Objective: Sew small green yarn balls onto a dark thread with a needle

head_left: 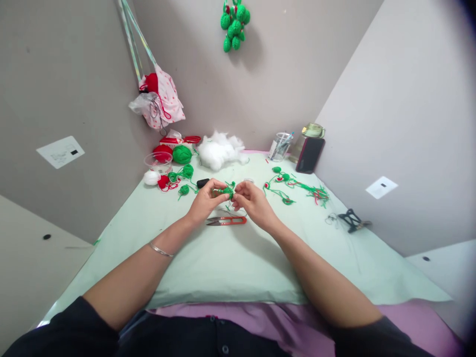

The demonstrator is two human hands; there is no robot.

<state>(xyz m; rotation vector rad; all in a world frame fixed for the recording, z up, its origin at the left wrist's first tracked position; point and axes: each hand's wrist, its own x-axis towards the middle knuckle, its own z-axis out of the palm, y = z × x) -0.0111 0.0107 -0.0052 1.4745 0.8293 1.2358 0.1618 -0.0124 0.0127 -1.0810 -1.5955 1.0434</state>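
Note:
My left hand [206, 201] pinches a small green crocheted piece [229, 191] between thumb and fingers above the middle of the table. At the right side of that piece, my right hand [253, 202] has its thumb and fingers pressed together; what they hold is too small to make out. A thin dark strand hangs below the piece. Orange-handled thread snips [232, 220] lie on the table just below my hands. Behind my left hand is a small black object [203, 183].
Yarn balls, including a green one [182, 154], sit back left beside white stuffing [220, 150]. Right are green and red yarn pieces [288, 186], a cup of tools [280, 147], a phone [311, 155] and a black clip [351, 220]. Green crocheted pieces [235, 27] hang on the wall.

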